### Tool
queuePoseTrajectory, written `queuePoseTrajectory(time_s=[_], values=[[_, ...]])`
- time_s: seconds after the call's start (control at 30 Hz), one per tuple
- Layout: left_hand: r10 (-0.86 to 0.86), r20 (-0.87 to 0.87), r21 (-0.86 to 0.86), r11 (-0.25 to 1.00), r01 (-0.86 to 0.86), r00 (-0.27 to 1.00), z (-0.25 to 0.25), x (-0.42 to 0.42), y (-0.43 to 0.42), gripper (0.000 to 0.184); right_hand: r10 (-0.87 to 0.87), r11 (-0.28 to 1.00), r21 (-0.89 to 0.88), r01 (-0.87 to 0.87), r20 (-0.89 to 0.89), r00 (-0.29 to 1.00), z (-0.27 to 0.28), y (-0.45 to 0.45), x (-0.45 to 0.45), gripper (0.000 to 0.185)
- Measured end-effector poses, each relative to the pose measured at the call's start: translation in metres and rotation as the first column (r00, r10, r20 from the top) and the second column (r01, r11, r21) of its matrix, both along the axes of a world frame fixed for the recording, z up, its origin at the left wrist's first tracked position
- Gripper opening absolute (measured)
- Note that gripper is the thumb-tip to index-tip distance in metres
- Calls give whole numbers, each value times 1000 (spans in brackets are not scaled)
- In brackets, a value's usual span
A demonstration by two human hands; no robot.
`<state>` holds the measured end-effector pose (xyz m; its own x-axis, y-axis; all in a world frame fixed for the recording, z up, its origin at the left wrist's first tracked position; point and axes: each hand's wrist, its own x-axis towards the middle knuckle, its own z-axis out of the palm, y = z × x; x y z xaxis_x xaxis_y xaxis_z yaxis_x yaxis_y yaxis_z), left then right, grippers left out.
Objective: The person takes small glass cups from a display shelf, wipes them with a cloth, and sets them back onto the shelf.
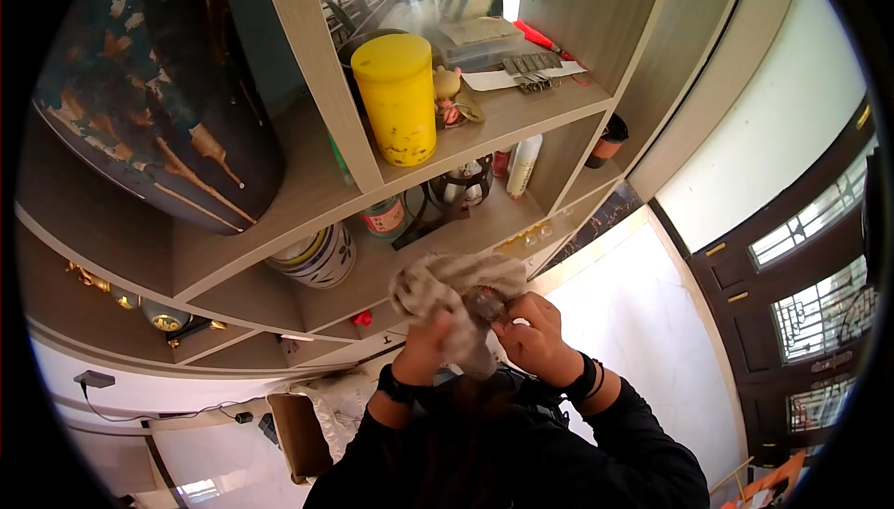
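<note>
A beige-grey cloth [456, 284] is bunched up in front of my chest, before the shelves. My left hand [426, 346], partly smeared by motion, grips it from the left, and the folds cover most of the fingers. My right hand [533, 332] is closed, with thumb and fingers pinching a small dark, shiny object [485, 306]. That object lies against the cloth, and its kind cannot be made out.
Shelves hold a yellow canister [395, 99], a small figurine [448, 90], a white spray can [524, 166], a patterned pot [321, 256] and a large dark vase [154, 90]. A cardboard box [300, 436] stands lower left. A dark door [745, 323] is at right.
</note>
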<state>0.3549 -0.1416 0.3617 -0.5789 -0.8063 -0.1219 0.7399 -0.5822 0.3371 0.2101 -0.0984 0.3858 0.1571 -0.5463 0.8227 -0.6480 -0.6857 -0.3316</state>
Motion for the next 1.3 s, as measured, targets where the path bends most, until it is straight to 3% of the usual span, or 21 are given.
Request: queuePoseTrajectory(time_s=[0.03,0.1,0.17,0.2,0.3,0.37,0.47,0.57,0.63,0.7,0.83,0.87,0.9,0.93,0.97,1.03,1.07,1.1,1.17,1.23,1.3], values=[[-8,-121,-4,1000,7,993,-15,-1,2,53,-61,998,6,61,-73,995,0,0,0,22],[256,428,-621,780,76,867,10,-10,2,47,0,999,37,5,-133,991,0,2,-3,21],[256,418,-609,791,59,872,9,-10,0,47,13,999,-41,-25,-259,966,9,2,-1,21],[469,486,-786,604,134,738,4,-9,-3,44,22,999,-35,-33,-288,957,10,2,-1,22],[588,464,-850,505,148,662,15,-10,-4,33,43,997,-40,-59,-310,950,11,1,-2,22],[785,368,-929,288,234,498,8,-7,-8,25,50,995,-63,-72,-298,953,7,0,0,22],[838,369,-928,308,210,402,-8,-6,-4,24,44,992,-102,-77,-288,957,2,0,4,22],[964,44,-914,-67,401,262,-7,0,-7,37,13,989,-140,-54,-280,960,-4,-1,8,21],[910,290,-921,181,345,297,-23,2,-5,48,-14,983,-180,-36,-270,963,-5,-1,10,20],[568,625,-732,664,151,535,-36,1,-13,53,-21,984,-174,-29,-278,960,-6,-1,8,20],[483,533,-769,619,159,695,6,2,-9,53,-27,997,-76,5,-293,956,-2,-3,1,19],[167,394,-398,917,4,904,16,-1,-10,52,-43,998,-65,24,-306,951,-4,-4,1,17],[-39,60,95,995,33,997,20,-3,-10,51,-44,998,-66,25,-306,951,-3,-4,0,17],[9,148,-185,982,19,989,5,-4,-11,45,-41,998,-53,25,-339,940,1,-4,-1,16],[9,147,-186,982,19,989,6,-6,-10,45,-37,999,-39,24,-372,927,4,-5,-2,15],[195,550,-439,894,83,812,9,-10,-9,33,-33,999,-43,17,-393,919,8,-7,-3,15],[350,592,-591,801,95,726,5,-12,-11,31,-30,999,-49,10,-413,910,9,-9,-3,15],[350,593,-590,802,95,725,6,-13,-13,31,-29,999,-48,10,-412,911,10,-11,-4,15],[692,386,-902,423,90,610,10,-17,-18,34,-31,993,-112,-21,-439,898,12,-14,-5,14],[687,402,-886,460,66,605,12,-18,-17,34,-45,990,-140,-19,-434,900,12,-14,-4,14],[873,317,-939,235,250,371,17,-17,-21,24,-60,985,-170,-16,-431,901,11,-13,-3,14]])
